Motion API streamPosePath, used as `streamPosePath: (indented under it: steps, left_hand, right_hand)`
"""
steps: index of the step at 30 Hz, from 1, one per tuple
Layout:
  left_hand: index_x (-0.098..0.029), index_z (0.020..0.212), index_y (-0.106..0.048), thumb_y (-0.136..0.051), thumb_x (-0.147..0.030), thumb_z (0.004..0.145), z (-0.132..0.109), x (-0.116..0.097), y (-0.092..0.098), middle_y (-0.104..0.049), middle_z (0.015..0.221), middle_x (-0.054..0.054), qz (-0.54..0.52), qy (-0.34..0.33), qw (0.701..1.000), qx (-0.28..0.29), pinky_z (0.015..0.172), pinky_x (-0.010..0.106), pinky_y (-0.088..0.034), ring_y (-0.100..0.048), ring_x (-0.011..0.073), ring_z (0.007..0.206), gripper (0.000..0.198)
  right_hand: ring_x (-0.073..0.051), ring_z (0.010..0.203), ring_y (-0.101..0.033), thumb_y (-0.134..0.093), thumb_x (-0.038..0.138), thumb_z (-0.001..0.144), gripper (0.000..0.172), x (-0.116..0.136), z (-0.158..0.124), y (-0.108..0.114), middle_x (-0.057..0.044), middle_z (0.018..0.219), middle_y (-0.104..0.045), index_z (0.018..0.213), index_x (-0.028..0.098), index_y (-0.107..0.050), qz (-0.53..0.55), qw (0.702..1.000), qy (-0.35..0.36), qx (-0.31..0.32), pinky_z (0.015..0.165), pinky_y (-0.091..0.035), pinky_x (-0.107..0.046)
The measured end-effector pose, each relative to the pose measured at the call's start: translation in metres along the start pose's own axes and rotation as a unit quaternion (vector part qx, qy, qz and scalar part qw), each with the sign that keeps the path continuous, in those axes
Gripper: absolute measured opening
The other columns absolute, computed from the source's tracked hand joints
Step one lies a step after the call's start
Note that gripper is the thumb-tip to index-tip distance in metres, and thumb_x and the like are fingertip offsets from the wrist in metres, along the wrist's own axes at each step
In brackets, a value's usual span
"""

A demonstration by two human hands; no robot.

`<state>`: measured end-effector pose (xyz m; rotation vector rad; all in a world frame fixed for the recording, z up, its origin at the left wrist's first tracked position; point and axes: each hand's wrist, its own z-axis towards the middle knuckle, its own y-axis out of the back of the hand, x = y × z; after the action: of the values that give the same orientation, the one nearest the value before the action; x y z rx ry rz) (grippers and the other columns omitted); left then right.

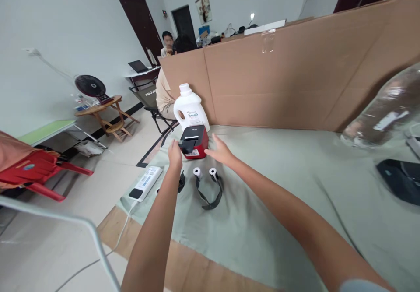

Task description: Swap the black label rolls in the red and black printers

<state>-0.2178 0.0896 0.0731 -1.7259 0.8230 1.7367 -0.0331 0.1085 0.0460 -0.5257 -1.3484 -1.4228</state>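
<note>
A red and black box-shaped printer point(198, 140) with a slot on top stands on the cloth-covered table. My left hand point(175, 155) is at its left front, fingers closed by a small dark flat piece point(187, 146); what exactly they grip is unclear. On the printer's right side my right hand point(220, 150) is open, thumb and fingers apart, fingertips close to the casing. Nearer to me lie two small white rolls point(197, 172) with dark centres, and a dark curved strap point(213, 204) loops in front of them. Another dark strap is partly hidden behind my left forearm.
A large white jug point(191, 108) stands right behind the printer, before a tall cardboard partition point(278, 82). Left of my forearm lies a white power strip point(146, 183) with its cable. Plastic-wrapped goods point(387, 108) and a black flat object point(400, 180) are at right. People sit beyond the partition.
</note>
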Motion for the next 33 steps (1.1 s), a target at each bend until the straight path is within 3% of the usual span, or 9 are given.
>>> streamPosePath:
  steps: [4,7,11,14,16,19,22,29,33]
  left_hand:
    - [-0.017,0.126,-0.063,-0.051,-0.024,0.091,-0.081,-0.01,-0.003,-0.06,0.142,0.01,0.038,-0.234,0.971,-0.015,0.121,0.036,-0.03,-0.048,0.0233,0.139,0.037]
    - [-0.02,0.118,-0.067,-0.045,-0.027,0.097,-0.17,0.003,-0.027,-0.069,0.127,0.008,0.115,-0.346,0.913,0.183,0.113,0.04,-0.044,-0.061,0.0226,0.124,0.031]
    - [-0.025,0.14,-0.056,-0.049,-0.04,0.099,-0.277,0.035,-0.071,-0.054,0.15,0.009,0.277,-0.421,0.702,0.504,0.122,0.05,-0.032,-0.048,0.0266,0.141,0.045]
    - [-0.025,0.156,-0.035,-0.041,-0.053,0.101,-0.324,0.051,-0.084,-0.027,0.166,0.008,0.318,-0.456,0.562,0.613,0.126,0.058,-0.015,-0.021,0.0286,0.156,0.062]
    - [-0.025,0.16,-0.025,-0.033,-0.059,0.102,-0.339,0.055,-0.081,-0.02,0.168,0.007,0.317,-0.463,0.525,0.64,0.127,0.057,-0.009,-0.013,0.027,0.158,0.067]
    - [-0.024,0.161,-0.019,-0.029,-0.061,0.102,-0.345,0.055,-0.072,-0.018,0.169,0.006,0.311,-0.468,0.517,0.646,0.128,0.054,-0.007,-0.01,0.0251,0.158,0.071]
    - [-0.024,0.161,-0.021,-0.028,-0.062,0.102,-0.345,0.055,-0.069,-0.019,0.169,0.006,0.312,-0.47,0.52,0.641,0.128,0.052,-0.006,-0.011,0.0247,0.158,0.071]
    - [-0.025,0.161,-0.021,-0.03,-0.061,0.102,-0.343,0.059,-0.071,-0.024,0.167,0.006,0.311,-0.483,0.523,0.63,0.127,0.054,-0.011,-0.015,0.0254,0.157,0.07]
    - [-0.025,0.16,-0.024,-0.03,-0.062,0.101,-0.342,0.062,-0.07,-0.025,0.167,0.006,0.31,-0.477,0.525,0.633,0.126,0.055,-0.014,-0.015,0.0261,0.157,0.07]
  right_hand:
    - [-0.037,0.145,-0.038,-0.07,0.043,0.074,0.081,-0.03,-0.088,0.107,-0.015,0.154,-0.046,0.148,0.018,-0.047,-0.05,0.995,-0.003,-0.091,0.124,-0.024,-0.056]
    - [-0.041,0.14,-0.042,-0.069,0.055,0.075,0.073,-0.069,-0.18,0.226,-0.018,0.146,-0.053,0.138,0.021,-0.056,-0.212,0.954,-0.012,-0.212,0.119,-0.025,-0.063]
    - [-0.05,0.141,-0.036,-0.078,0.064,0.067,0.064,-0.105,-0.27,0.374,-0.03,0.138,-0.053,0.119,0.027,-0.066,-0.414,0.817,-0.198,-0.348,0.104,-0.03,-0.073]
    - [-0.055,0.131,-0.047,-0.092,0.052,0.054,0.06,-0.119,-0.29,0.44,-0.04,0.125,-0.056,0.099,0.02,-0.068,-0.413,0.751,-0.402,-0.323,0.091,-0.038,-0.07]
    - [-0.054,0.122,-0.057,-0.095,0.045,0.049,0.055,-0.127,-0.287,0.461,-0.04,0.116,-0.061,0.087,0.017,-0.066,-0.361,0.752,-0.48,-0.272,0.083,-0.045,-0.061]
    - [-0.051,0.115,-0.062,-0.094,0.044,0.048,0.05,-0.131,-0.276,0.464,-0.037,0.116,-0.063,0.079,0.018,-0.065,-0.342,0.756,-0.512,-0.221,0.077,-0.048,-0.054]
    - [-0.049,0.113,-0.063,-0.089,0.053,0.055,0.058,-0.109,-0.258,0.435,-0.034,0.119,-0.064,0.094,0.018,-0.066,-0.391,0.757,-0.481,-0.208,0.076,-0.048,-0.055]
    - [-0.037,0.097,-0.07,-0.078,0.052,0.072,0.053,0.002,-0.155,0.273,-0.021,0.104,-0.072,0.11,0.016,-0.066,-0.393,0.85,-0.348,-0.034,0.08,-0.053,-0.045]
    - [-0.036,0.098,-0.071,-0.077,0.043,0.067,0.056,0.021,-0.104,0.193,-0.018,0.103,-0.073,0.114,0.014,-0.069,-0.388,0.84,-0.376,0.048,0.079,-0.056,-0.041]
